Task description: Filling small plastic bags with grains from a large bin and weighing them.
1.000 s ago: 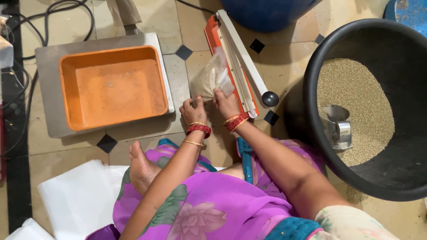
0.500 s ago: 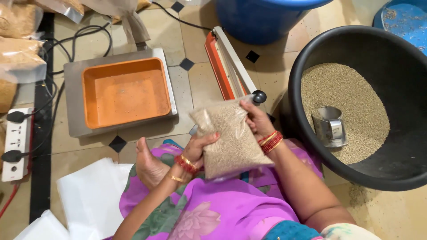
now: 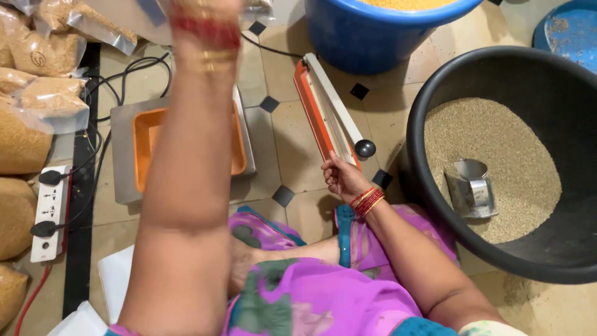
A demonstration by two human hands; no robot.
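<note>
Right hand loosely curled, empty, beside heat sealer; left hand cropped, grip untellable; risk of burnt fingers near hot sealing bar.

Left arm now stretched up toward stacked bags; grain bag gone from hands; right hand empty beside sealer.

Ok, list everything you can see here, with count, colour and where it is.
Tub of grain: one, black, right.
Scoop: one, metal, in the grain.
Bucket: one, blue, top centre.
Sealer: one, orange and white, centre floor.
Tray: one, orange, on a metal scale.
Filled bags: several, clear, left.
Power strip: one, white, left.
Left hand: raised, cut off at the top edge.
Right hand: beside the sealer.
</note>
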